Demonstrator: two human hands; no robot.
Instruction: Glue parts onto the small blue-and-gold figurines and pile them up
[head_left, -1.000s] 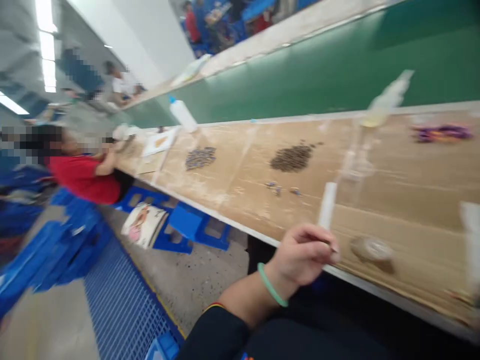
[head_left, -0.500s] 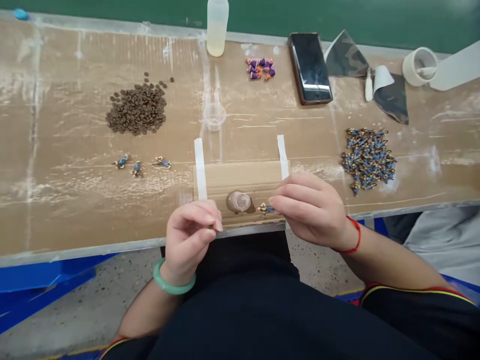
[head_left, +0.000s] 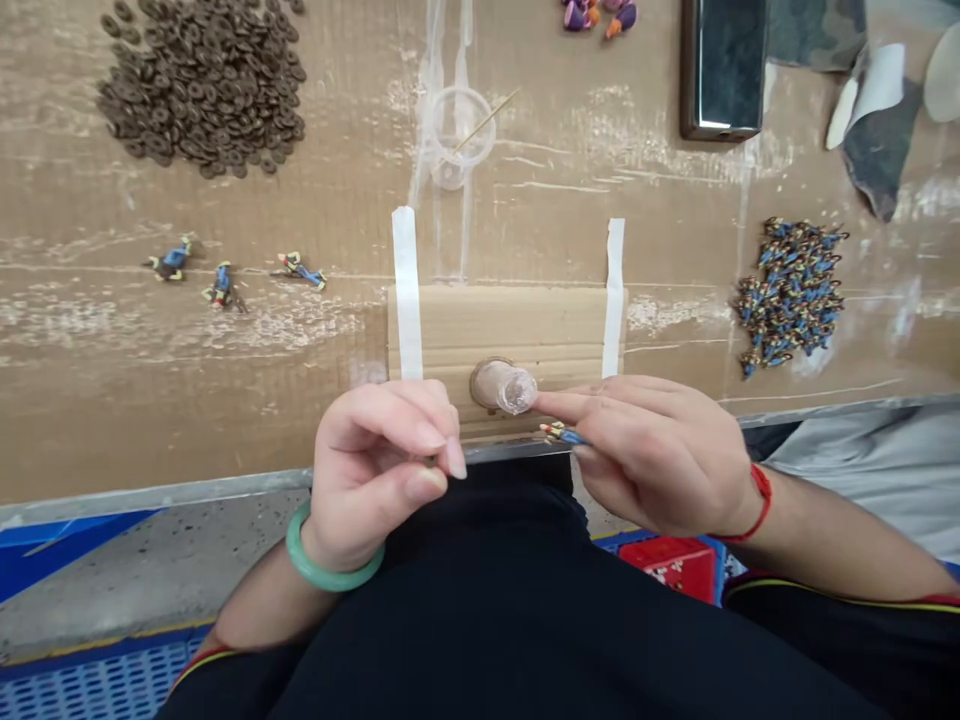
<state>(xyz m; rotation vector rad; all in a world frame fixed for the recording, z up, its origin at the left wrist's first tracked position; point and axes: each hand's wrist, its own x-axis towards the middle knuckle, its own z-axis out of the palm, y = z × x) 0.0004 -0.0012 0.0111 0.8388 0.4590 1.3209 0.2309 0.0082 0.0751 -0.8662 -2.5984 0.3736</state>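
Brown discs (head_left: 210, 85) lay in a heap far beyond the left hand and off to its left, and between that heap and the hand three small figures (head_left: 220, 285) in blue were scattered apart from one another. A green bangle (head_left: 326, 572) circled the wrist of the left hand (head_left: 367, 440), whose thumb and fingertips pinched a tiny dark piece (head_left: 430, 461), mostly hidden by them. Just beyond those fingers ran a white tape strip (head_left: 407, 290), over the left end of a cardboard sheet (head_left: 517, 320); farther out sat a clear round dish (head_left: 442, 130) with a thin stick (head_left: 491, 118) across it. Between the two hands a clear cylinder (head_left: 501, 386) stood on the cardboard. To its right, near the table edge, a little blue figure (head_left: 561, 434) was gripped by the right hand (head_left: 667, 455), its legs end under the fingers and its head toward the left hand. The right index finger was stretched to the cylinder's rim; whether it touched could not be told. Well beyond the right hand lay purple and orange pieces (head_left: 579, 15), then a black device (head_left: 724, 70), and beyond its wrist, rightward, a pile of blue figures (head_left: 795, 295).
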